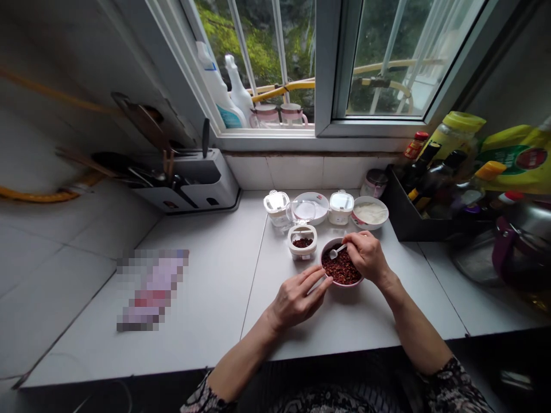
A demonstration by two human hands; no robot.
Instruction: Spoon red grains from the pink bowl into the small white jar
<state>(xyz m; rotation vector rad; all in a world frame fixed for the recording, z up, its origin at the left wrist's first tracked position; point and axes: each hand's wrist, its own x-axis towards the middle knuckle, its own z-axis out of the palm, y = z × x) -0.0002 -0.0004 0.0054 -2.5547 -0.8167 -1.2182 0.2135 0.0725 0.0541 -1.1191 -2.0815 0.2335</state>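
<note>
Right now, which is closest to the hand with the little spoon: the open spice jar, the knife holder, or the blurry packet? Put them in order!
From the right hand:
1. Open spice jar, just left, beyond the pink bowl.
2. Knife holder, far left, against the wall.
3. Blurry packet, farthest left on the counter.

By the right hand (367,255), a pink bowl (328,248) holds dark red flakes (342,269); the spoon (337,251) is white. Beyond the left hand (297,298), a clear, white-edged jar (302,241) shows red flakes. Both sleeves (456,384) are dark with a pale speckled print. Under the hands, the counter (206,298) is white.
</note>
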